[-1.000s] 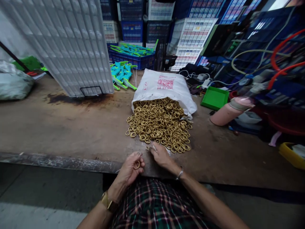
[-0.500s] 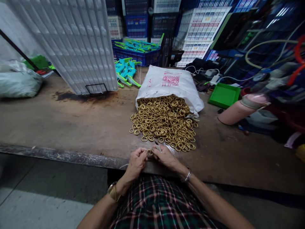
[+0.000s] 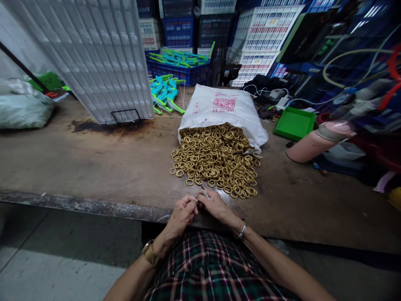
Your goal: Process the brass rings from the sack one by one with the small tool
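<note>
Many brass-coloured rings [image 3: 216, 161] spill from the mouth of a white sack [image 3: 219, 106] onto the brown table. At the table's front edge, my left hand [image 3: 184, 211] pinches a single ring [image 3: 197, 201], which shows only as a thin edge between the hands. My right hand [image 3: 214, 204] is closed around a small knife [image 3: 204, 192], its dark tip pointing up and left. The fingertips of both hands nearly meet at the ring, just in front of the pile.
A tall translucent ribbed panel [image 3: 115, 62] stands at the back left. A teal-and-green bundle [image 3: 166, 92] lies by the sack. To the right are a green tray [image 3: 295, 123] and a pink bottle [image 3: 316, 144]. Stacked crates [image 3: 265, 31] rise behind.
The ring between my hands has turned from face-on to nearly edge-on. My left hand has shifted slightly right, and my right hand slightly left.
</note>
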`<state>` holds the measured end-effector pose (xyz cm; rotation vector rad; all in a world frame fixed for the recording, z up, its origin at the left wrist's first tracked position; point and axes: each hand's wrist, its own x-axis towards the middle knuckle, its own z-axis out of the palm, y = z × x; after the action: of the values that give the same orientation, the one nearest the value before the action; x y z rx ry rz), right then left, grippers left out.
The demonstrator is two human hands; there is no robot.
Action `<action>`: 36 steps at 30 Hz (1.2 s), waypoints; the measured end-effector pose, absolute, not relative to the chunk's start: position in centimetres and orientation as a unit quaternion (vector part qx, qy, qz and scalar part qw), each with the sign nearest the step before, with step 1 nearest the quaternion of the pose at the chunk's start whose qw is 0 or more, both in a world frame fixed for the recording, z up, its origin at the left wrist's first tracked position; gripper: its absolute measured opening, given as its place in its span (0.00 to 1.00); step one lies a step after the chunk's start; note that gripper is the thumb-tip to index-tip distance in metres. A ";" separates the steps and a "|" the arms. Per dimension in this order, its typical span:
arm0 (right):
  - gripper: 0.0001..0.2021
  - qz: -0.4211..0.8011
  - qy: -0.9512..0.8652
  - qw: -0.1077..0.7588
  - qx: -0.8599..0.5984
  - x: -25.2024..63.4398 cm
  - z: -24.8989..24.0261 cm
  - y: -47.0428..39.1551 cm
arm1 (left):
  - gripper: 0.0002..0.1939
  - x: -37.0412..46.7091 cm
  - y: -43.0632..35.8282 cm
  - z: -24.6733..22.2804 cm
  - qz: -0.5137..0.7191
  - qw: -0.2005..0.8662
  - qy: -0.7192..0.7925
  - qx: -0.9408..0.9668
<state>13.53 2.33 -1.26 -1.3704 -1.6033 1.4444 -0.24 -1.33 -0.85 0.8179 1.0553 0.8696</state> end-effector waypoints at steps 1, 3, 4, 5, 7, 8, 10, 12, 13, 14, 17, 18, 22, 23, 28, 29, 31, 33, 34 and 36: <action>0.10 0.542 -0.602 0.288 -0.511 13.5 -1.3 2.3 | 0.14 -0.2 -1.4 -0.9 0.396 0.709 0.464 0.355; 0.10 0.538 -0.605 0.289 -0.511 13.5 -1.3 2.3 | 0.14 -0.3 -1.5 -1.0 0.408 0.730 0.441 0.326; 0.11 0.534 -0.607 0.289 -0.513 13.5 -1.3 2.3 | 0.14 -0.3 -1.5 -1.0 0.413 0.740 0.431 0.310; 0.11 0.530 -0.610 0.287 -0.514 13.5 -1.3 2.4 | 0.14 -0.3 -1.5 -1.0 0.417 0.750 0.421 0.294; 0.12 0.522 -0.618 0.284 -0.515 13.5 -1.3 2.4 | 0.14 -0.4 -1.6 -1.1 0.419 0.766 0.407 0.268; 0.12 0.514 -0.623 0.283 -0.517 13.5 -1.2 2.5 | 0.14 -0.5 -1.6 -1.1 0.420 0.771 0.402 0.259; 0.12 0.481 -0.641 0.281 -0.528 13.5 -1.2 2.5 | 0.14 -0.6 -1.6 -1.2 0.427 0.775 0.398 0.244; 0.11 0.421 -0.678 0.273 -0.538 13.6 -1.3 2.3 | 0.14 -0.6 -1.6 -1.2 0.442 0.767 0.401 0.236; 0.10 0.386 -0.702 0.262 -0.538 13.6 -1.4 2.1 | 0.15 -0.6 -1.6 -1.3 0.450 0.761 0.405 0.235; 0.09 0.353 -0.727 0.246 -0.535 13.7 -1.5 1.9 | 0.15 -0.6 -1.6 -1.3 0.457 0.754 0.408 0.236; 0.07 0.286 -0.787 0.195 -0.510 13.7 -1.7 1.4 | 0.15 -0.6 -1.6 -1.4 0.469 0.739 0.416 0.248; 0.08 0.275 -0.798 0.184 -0.504 13.7 -1.7 1.2 | 0.15 -0.6 -1.6 -1.4 0.471 0.735 0.417 0.253; 0.12 0.257 -0.812 0.150 -0.502 13.6 -1.7 1.1 | 0.14 -0.5 -1.7 -1.8 0.480 0.718 0.423 0.275; 0.12 0.252 -0.813 0.141 -0.505 13.6 -1.6 1.2 | 0.14 -0.5 -1.7 -1.9 0.481 0.714 0.425 0.280; 0.12 0.243 -0.822 0.087 -0.508 13.5 -1.1 1.4 | 0.15 -0.5 -1.8 -2.5 0.477 0.685 0.450 0.318; 0.12 0.246 -0.825 0.071 -0.504 13.5 -1.0 1.5 | 0.15 -0.6 -1.8 -2.5 0.475 0.678 0.454 0.329; 0.12 0.242 -0.828 0.039 -0.504 13.5 -0.7 1.7 | 0.15 -0.7 -2.1 -2.3 0.471 0.669 0.456 0.349; 0.12 0.222 -0.825 0.009 -0.521 13.4 -0.5 2.0 | 0.15 -0.8 -2.5 -1.7 0.465 0.672 0.447 0.364; 0.12 0.209 -0.821 -0.003 -0.530 13.4 -0.4 2.2 | 0.14 -0.9 -2.7 -1.2 0.463 0.680 0.435 0.367; 0.11 0.188 -0.817 -0.008 -0.545 13.2 -0.6 2.7 | 0.13 -0.9 -3.0 -0.2 0.464 0.709 0.399 0.351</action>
<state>13.25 2.71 -0.55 -1.7195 -2.5802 0.5923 -0.92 -2.96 -0.24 0.7804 0.8862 1.0297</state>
